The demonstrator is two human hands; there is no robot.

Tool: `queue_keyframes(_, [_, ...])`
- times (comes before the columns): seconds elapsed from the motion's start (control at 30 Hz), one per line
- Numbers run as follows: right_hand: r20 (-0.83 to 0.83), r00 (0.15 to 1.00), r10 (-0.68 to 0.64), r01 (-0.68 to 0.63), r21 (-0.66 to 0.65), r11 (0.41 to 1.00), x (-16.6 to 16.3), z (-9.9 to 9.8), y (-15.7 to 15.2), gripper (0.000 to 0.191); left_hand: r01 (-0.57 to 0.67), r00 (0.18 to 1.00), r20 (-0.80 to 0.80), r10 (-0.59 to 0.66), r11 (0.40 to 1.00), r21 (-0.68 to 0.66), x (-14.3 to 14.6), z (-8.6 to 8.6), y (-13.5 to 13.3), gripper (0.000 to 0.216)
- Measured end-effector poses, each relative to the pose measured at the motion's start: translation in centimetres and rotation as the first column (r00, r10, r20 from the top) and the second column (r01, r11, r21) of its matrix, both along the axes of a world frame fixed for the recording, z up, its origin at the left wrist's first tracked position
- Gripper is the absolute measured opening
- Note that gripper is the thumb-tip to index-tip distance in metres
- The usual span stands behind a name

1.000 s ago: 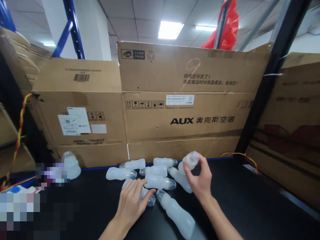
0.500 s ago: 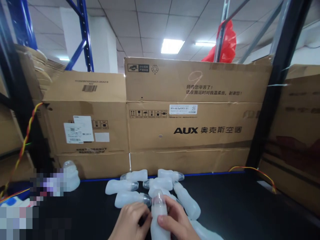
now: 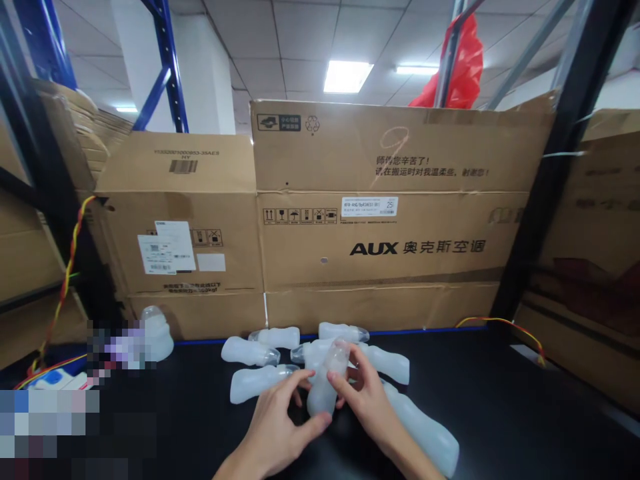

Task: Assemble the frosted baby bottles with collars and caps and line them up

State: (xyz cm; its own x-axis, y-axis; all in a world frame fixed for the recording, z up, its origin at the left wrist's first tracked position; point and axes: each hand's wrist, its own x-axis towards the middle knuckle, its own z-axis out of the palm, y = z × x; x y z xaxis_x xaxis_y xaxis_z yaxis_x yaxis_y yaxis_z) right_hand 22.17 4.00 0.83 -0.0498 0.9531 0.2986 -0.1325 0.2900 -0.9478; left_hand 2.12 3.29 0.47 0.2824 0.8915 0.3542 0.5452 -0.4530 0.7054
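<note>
Both of my hands hold one translucent white bottle [image 3: 327,380] upright over the black table [image 3: 500,413]. My left hand [image 3: 277,427] grips its lower body, thumb pressed at the base. My right hand [image 3: 365,400] pinches the upper part near the clear cap. Behind and beside it lie several more bottles of the same kind [image 3: 250,351] on their sides, one long bottle [image 3: 425,433] by my right forearm.
Large cardboard boxes [image 3: 380,213] stand as a wall along the back of the table. A squat translucent bottle [image 3: 156,330] stands at the left near a blurred patch. A red and yellow cable [image 3: 505,325] runs at the right; a black post [image 3: 545,173] rises there.
A second ago my right hand held a bottle up alone and my left lay on the pile. Now both hands grip one bottle, slightly farther from me than half a second ago.
</note>
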Motion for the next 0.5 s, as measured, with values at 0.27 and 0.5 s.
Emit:
queue_keyframes(0.27, [0.171,0.982,0.079,-0.074,-0.04,0.996,-0.7,0.4,-1.0,0.041,-0.077,0.979,-0.164,0.121,0.965,0.251,0.2,0.2,0.4,0.057])
queue_keyframes(0.5, [0.539,0.834,-0.12,0.042,0.155,0.987,-1.5,0.4,-2.2,0.038,0.059,0.936,-0.323,0.138,0.845,0.532,0.6,0.7,-0.6,0.038])
